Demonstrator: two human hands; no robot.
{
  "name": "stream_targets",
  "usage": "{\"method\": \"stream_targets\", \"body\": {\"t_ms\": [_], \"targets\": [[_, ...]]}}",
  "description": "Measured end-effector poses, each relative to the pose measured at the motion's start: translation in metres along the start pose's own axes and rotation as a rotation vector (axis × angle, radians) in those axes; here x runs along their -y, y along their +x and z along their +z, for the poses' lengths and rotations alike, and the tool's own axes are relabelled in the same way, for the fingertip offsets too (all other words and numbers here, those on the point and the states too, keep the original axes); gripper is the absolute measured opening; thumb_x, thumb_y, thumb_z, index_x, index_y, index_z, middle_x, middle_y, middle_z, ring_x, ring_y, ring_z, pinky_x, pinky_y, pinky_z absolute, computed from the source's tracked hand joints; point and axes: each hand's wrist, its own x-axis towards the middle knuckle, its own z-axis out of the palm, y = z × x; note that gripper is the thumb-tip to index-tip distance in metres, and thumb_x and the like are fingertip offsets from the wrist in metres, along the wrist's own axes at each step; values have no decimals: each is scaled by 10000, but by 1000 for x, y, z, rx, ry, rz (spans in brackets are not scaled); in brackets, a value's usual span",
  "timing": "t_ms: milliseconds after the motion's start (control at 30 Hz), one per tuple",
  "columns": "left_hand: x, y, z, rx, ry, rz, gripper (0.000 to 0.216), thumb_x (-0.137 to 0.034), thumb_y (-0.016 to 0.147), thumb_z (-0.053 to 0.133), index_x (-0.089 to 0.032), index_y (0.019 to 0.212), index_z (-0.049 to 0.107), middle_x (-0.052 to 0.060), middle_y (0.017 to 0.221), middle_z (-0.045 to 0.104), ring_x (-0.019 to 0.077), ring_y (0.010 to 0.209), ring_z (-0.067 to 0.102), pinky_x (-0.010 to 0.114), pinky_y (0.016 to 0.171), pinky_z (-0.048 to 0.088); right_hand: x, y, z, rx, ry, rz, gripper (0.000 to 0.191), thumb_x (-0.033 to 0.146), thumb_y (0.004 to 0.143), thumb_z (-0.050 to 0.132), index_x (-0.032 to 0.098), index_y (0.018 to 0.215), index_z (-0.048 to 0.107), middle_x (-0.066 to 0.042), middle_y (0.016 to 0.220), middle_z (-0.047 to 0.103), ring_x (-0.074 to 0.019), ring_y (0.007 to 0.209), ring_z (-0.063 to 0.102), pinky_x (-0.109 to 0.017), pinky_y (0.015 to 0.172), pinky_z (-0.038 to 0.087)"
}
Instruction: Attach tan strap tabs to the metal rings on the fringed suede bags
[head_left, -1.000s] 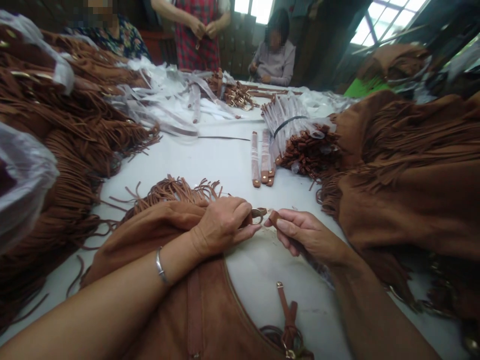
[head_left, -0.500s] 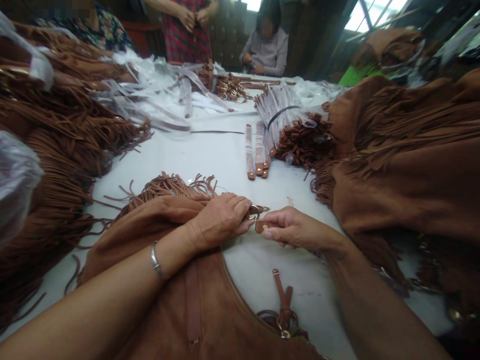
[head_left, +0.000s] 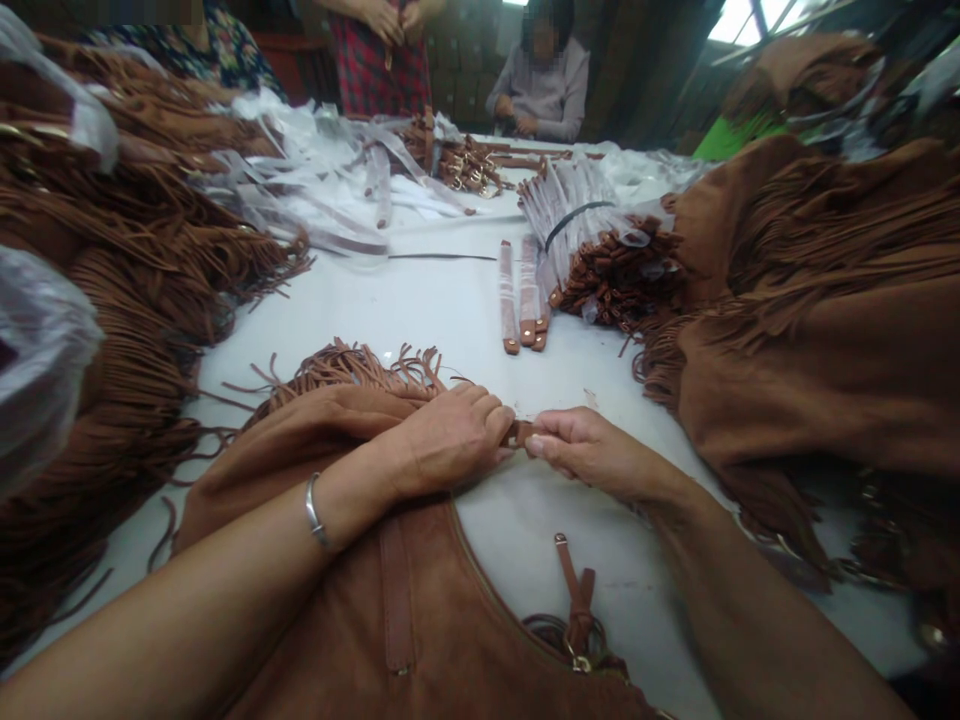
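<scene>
Head view: left hand pins the brown suede fringed bag on the white table while right hand pinches a small brown strap end between them, which could slip free under such a shallow fingertip hold.

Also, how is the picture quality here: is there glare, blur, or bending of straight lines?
Head view: windows at the top right are blown out white; the white table reflects soft light; edges bow outward like a wide lens; the left hand and right hand look sharp, and the far people are blurred.
</scene>
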Motion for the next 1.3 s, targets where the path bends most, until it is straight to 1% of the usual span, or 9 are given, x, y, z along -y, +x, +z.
{"method": "stream_targets", "body": {"t_ms": [67, 133, 233, 400, 533, 667, 767, 900, 1300], "targets": [[-3, 1, 2, 18, 16, 65, 284, -362, 923, 429, -109, 864, 545, 98, 839, 564, 225, 813, 511, 370, 781, 413, -1, -1, -6, -119, -27, 4, 295, 423, 791, 515, 157, 670, 472, 58, 498, 367, -44, 402, 270, -167, 351, 173], [-4, 1, 3, 21, 24, 71, 331, -425, 910, 437, -112, 891, 542, 101, 859, 556, 234, 832, 504, 376, 789, 404, -1, -3, -12, -168, -32, 5, 310, 441, 780, 529, 158, 667, 471, 61, 486, 363, -40, 391, 256, -166, 344, 156], [-3, 1, 2, -8, 12, 25, 436, -521, 875, 450, -104, 993, 506, 111, 921, 547, 252, 890, 494, 387, 807, 400, 1, -7, -14, -95, 16, 40, 312, 453, 778, 539, 154, 701, 491, 63, 484, 372, -37, 380, 257, -164, 337, 161], [3, -2, 2, -97, -16, -56, 305, -389, 939, 384, -108, 997, 488, 93, 902, 561, 222, 848, 511, 350, 775, 413, 1, -7, -7, -26, 120, 50, 335, 480, 791, 532, 145, 778, 525, 62, 498, 380, -38, 382, 256, -161, 337, 159], [6, -3, 5, -157, -29, -131, 291, -392, 916, 433, -110, 924, 505, 94, 901, 568, 226, 855, 516, 351, 772, 410, -2, -4, -4, 4, 144, 20, 320, 467, 820, 521, 148, 831, 547, 61, 518, 381, -40, 394, 256, -155, 348, 174], [6, -2, 7, -138, 51, -168, 294, -384, 918, 409, -109, 904, 512, 106, 888, 557, 242, 837, 506, 375, 755, 405, -5, -3, -7, 35, 140, 12, 304, 445, 837, 516, 146, 866, 562, 64, 522, 367, -42, 401, 255, -159, 359, 174], [4, -1, 6, -118, 74, -152, 297, -380, 918, 394, -109, 878, 510, 103, 860, 543, 244, 814, 494, 382, 747, 410, -4, -4, -8, 147, 130, -14, 316, 443, 841, 515, 139, 900, 579, 68, 531, 337, -47, 417, 253, -171, 372, 173], [3, 0, 4, -47, 26, -123, 257, -339, 907, 430, -94, 887, 506, 110, 880, 542, 241, 851, 494, 375, 776, 426, -3, -2, -6, 243, 128, -30, 305, 427, 823, 539, 125, 793, 566, 64, 550, 305, -51, 456, 252, -177, 397, 184], [0, 0, -2, 57, 79, -97, 146, -190, 915, 388, -90, 905, 494, 103, 868, 545, 236, 805, 503, 369, 753, 452, -14, 6, 0, 275, 179, 20, 335, 434, 808, 565, 128, 702, 477, 70, 532, 341, -41, 446, 242, -175, 392, 146]]}}
